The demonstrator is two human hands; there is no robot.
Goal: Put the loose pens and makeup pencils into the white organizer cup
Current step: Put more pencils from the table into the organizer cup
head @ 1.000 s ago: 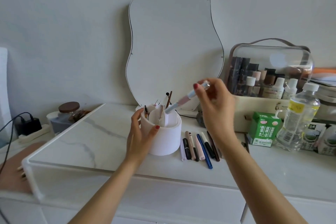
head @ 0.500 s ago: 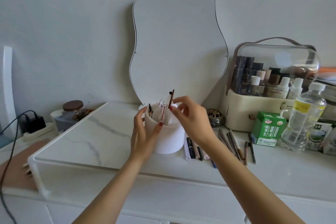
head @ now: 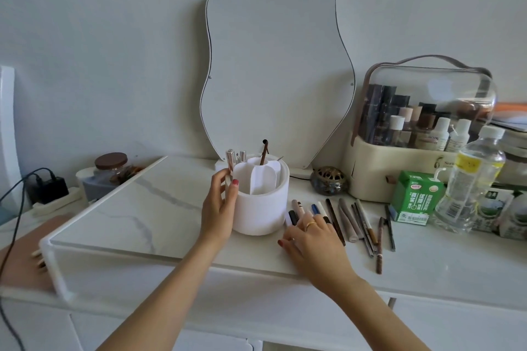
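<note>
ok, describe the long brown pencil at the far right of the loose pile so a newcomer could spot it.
Start at the white organizer cup under the wavy mirror, then scan right along the loose pens to the green carton. Just in front of the carton's left corner lies the brown pencil. It alone is reddish-brown, and it reaches nearest the counter's front edge.

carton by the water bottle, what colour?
Green with white panels, on the carton, head view.

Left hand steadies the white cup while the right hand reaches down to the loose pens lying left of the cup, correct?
Not quite. In the head view the pens under the right hand lie right of the cup, not left. The left hand does steady the cup.
</note>
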